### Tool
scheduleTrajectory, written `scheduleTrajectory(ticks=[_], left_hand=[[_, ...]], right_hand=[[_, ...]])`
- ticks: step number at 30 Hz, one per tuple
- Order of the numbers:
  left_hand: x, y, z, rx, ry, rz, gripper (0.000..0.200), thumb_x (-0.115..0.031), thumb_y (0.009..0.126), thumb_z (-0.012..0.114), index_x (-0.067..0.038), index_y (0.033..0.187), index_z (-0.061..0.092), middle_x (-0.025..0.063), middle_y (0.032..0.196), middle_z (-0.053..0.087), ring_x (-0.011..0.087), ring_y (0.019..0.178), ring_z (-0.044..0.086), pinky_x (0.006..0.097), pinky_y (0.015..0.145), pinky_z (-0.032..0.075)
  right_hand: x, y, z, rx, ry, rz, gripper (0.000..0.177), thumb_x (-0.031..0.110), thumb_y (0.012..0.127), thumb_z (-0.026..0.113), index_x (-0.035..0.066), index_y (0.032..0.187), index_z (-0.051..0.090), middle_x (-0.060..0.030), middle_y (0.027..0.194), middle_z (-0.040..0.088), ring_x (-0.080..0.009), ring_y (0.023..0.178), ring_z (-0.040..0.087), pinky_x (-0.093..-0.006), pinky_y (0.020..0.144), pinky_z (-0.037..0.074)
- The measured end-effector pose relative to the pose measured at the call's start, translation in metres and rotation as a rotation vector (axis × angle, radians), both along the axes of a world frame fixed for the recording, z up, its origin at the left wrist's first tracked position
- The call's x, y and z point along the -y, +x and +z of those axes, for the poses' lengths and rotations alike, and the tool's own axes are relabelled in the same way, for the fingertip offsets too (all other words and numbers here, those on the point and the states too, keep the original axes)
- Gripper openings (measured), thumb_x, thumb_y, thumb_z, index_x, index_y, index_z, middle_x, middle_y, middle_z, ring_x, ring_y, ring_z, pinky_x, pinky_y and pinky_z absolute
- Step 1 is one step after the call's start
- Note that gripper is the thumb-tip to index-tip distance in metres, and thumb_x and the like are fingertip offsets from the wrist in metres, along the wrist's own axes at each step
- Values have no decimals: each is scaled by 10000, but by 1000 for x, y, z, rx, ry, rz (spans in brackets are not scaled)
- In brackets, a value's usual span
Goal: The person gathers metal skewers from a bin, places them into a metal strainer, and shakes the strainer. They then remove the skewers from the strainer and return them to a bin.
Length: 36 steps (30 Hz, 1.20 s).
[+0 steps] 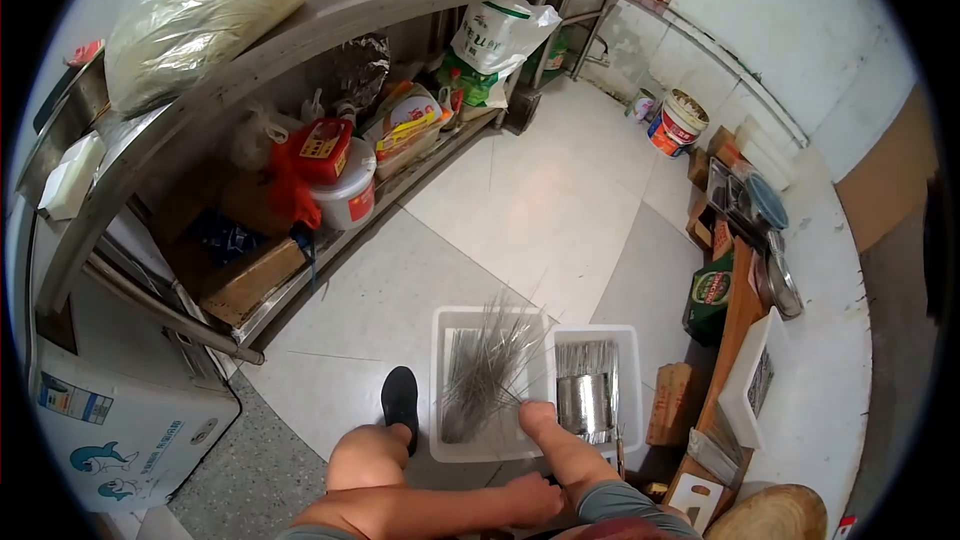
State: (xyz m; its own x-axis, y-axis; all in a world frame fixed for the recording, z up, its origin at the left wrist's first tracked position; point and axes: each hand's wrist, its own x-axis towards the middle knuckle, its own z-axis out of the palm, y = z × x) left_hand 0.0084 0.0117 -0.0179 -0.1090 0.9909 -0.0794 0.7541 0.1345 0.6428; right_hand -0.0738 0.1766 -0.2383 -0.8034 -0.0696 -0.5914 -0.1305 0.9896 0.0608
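Observation:
My right hand (538,418) is closed at the edge of a white plastic bin (438,430), on thin metal skewers (490,370) that fan out, blurred, over the bin. More skewers lie flat inside it. My left hand (538,500) is curled closed close to my body, below the bins; what it holds, if anything, is hidden. A second white bin (628,370) stands against the first on its right. Inside lie skewers and a shiny silver metal piece (585,405).
A steel table (350,10) with a loaded lower shelf curves along the left. A white box with dolphin drawings (130,440) stands lower left. Along the right are a wooden plank (735,320), a green package (710,290), a cardboard piece (672,402) and a paint bucket (680,120).

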Motion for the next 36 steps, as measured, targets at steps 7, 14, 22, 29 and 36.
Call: scheduleTrajectory(ticks=[7, 14, 22, 29, 36], left_hand=[[-2, 1, -2, 9, -2, 3, 192, -128, 783, 483, 4, 865, 594, 165, 849, 644, 313, 753, 650, 443, 671, 486], [-7, 6, -19, -22, 16, 19, 144, -134, 746, 508, -29, 798, 593, 144, 838, 614, 319, 725, 630, 448, 666, 474], [-10, 5, -18, -99, -15, -54, 167, -137, 742, 512, -30, 835, 600, 133, 872, 613, 306, 750, 628, 431, 708, 480], [-9, 6, -12, -148, 2, -42, 169, -154, 756, 535, -38, 799, 650, 152, 854, 644, 306, 780, 653, 415, 678, 508], [-14, 8, -10, -142, -78, -71, 160, -138, 767, 526, -49, 790, 656, 144, 862, 652, 301, 788, 655, 404, 685, 509]], right_hand=[[-1, 1, 9, 44, 1, -49, 305, 180, 879, 390, 64, 1011, 640, -124, 1026, 668, -269, 938, 655, -404, 755, 520], [-6, 2, 34, 38, 53, -1, 300, 178, 878, 400, 60, 996, 650, -124, 1004, 674, -280, 911, 661, -400, 744, 527], [-30, 11, 80, -13, 63, -30, 280, 156, 865, 425, 70, 924, 685, -152, 968, 675, -300, 893, 663, -409, 762, 531], [-39, 33, 104, 80, 7, -132, 284, 156, 860, 428, 32, 934, 673, -179, 977, 665, -324, 909, 653, -421, 787, 522], [-41, 51, 98, 43, 0, -203, 277, 145, 858, 429, 32, 977, 653, -183, 981, 661, -336, 920, 646, -429, 786, 517]])
